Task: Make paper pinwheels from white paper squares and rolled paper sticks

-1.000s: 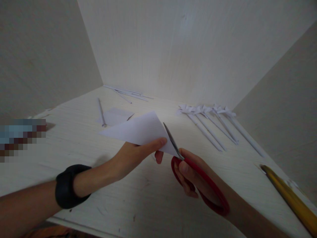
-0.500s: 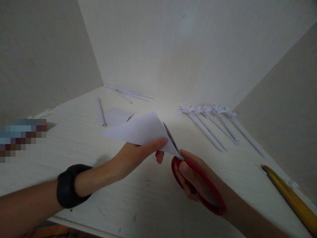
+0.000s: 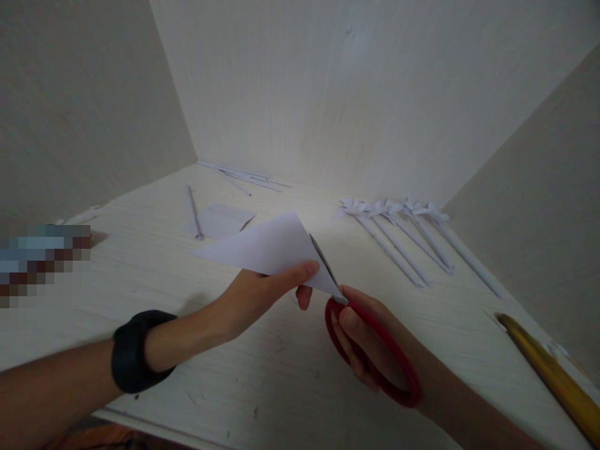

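My left hand (image 3: 262, 290) pinches a folded white paper triangle (image 3: 267, 247) by its lower edge and holds it above the white wooden table (image 3: 262, 387). A black band sits on that wrist. My right hand (image 3: 370, 340) grips red-handled scissors (image 3: 375, 350), fingers through the loops. The grey blades (image 3: 325, 265) lie along the right edge of the paper, their tip behind it.
Several rolled white paper sticks with folded tops (image 3: 403, 234) lie at the back right. A small paper sheet (image 3: 220, 220) and a thin stick (image 3: 194, 212) lie at the back left, with more thin strips (image 3: 244, 175) against the rear wall. A yellow rod (image 3: 548, 372) rests at the right edge.
The scissors and my right hand have edged slightly up and left along the paper's edge. The paper and my left hand have barely moved.
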The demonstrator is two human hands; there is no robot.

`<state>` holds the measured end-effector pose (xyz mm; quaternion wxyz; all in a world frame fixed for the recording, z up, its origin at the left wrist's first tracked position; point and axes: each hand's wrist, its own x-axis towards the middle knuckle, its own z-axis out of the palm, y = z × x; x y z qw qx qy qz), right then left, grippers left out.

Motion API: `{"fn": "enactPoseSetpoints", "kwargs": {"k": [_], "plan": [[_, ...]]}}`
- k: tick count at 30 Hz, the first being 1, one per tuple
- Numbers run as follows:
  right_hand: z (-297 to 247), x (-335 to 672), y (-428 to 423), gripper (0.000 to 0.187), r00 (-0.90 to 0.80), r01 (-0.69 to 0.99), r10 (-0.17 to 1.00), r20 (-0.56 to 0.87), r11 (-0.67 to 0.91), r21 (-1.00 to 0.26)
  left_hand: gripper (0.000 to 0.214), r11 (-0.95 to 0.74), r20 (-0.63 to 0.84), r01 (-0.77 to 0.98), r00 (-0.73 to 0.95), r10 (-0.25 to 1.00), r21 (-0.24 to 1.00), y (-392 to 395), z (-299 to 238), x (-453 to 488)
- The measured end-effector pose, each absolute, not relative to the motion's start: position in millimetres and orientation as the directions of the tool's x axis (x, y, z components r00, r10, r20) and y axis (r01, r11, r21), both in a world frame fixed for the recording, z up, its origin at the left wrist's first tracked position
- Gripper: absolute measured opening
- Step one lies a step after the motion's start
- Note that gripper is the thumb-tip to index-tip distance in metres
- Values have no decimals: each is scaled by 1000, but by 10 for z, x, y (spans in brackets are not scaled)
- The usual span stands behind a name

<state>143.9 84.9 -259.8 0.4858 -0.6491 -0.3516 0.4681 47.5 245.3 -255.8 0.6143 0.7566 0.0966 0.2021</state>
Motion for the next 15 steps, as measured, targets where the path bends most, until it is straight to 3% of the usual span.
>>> {"fn": "enactPoseSetpoints", "kwargs": {"k": [15], "plan": [[-2572, 1421, 882, 52, 330, 48, 914, -238, -268, -962, 40, -139, 210, -170, 906, 368, 976, 2485, -2613, 512]]}}
